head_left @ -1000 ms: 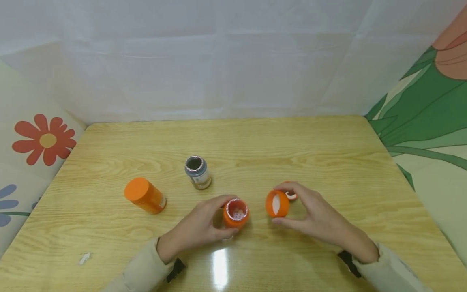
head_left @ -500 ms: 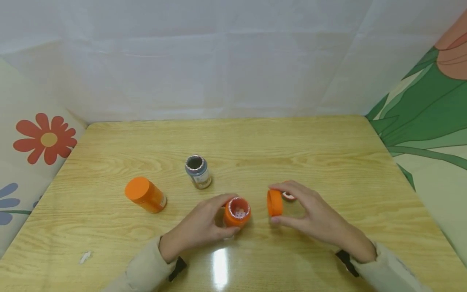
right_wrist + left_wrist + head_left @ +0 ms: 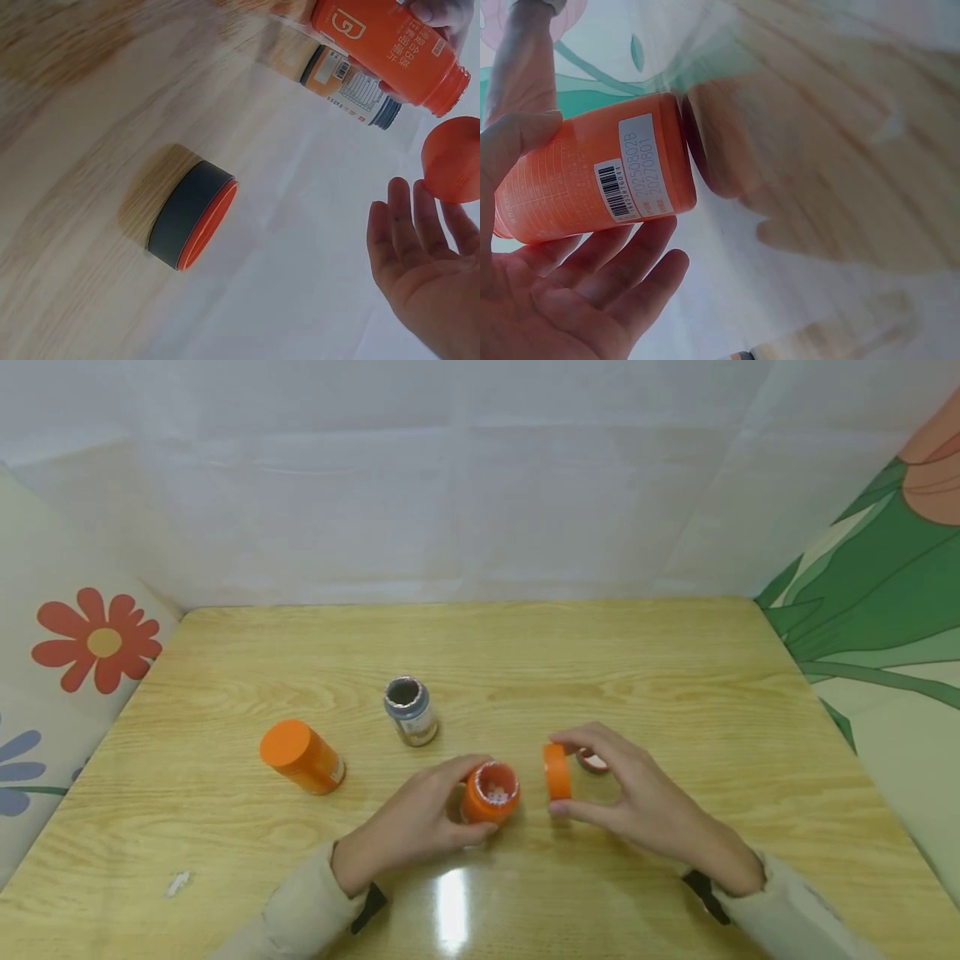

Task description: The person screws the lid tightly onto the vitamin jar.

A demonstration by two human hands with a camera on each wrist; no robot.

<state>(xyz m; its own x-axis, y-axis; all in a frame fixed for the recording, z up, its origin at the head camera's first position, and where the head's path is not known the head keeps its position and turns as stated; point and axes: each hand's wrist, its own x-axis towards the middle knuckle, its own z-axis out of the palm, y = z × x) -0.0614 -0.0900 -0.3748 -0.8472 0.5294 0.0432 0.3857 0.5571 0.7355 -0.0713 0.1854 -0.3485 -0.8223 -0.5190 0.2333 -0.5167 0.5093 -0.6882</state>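
Observation:
My left hand [image 3: 416,814] grips an uncapped orange bottle [image 3: 489,810], thumb on one side and fingers on the other. White pieces lie inside its mouth. In the left wrist view, the base of that bottle [image 3: 600,169] stands on or just over the tabletop; its label carries a barcode. Just to the right, my right hand [image 3: 637,781] pinches an orange cap [image 3: 557,772] by its rim, edge-on and apart from the bottle. Behind the right fingers lies a dark grey cap [image 3: 191,214] with an orange face, partly hidden in the head view.
An uncapped dark grey bottle [image 3: 412,714] with a pale label stands behind the left hand. Farther left is a capped orange bottle [image 3: 303,756]. A small whitish mark [image 3: 177,883] shows on the wooden table [image 3: 637,652], and a white cloth [image 3: 450,485] hangs behind.
My right hand has shifted slightly left with the orange cap, which has turned from showing its hollow inside to edge-on. My left hand keeps its grip on the orange bottle.

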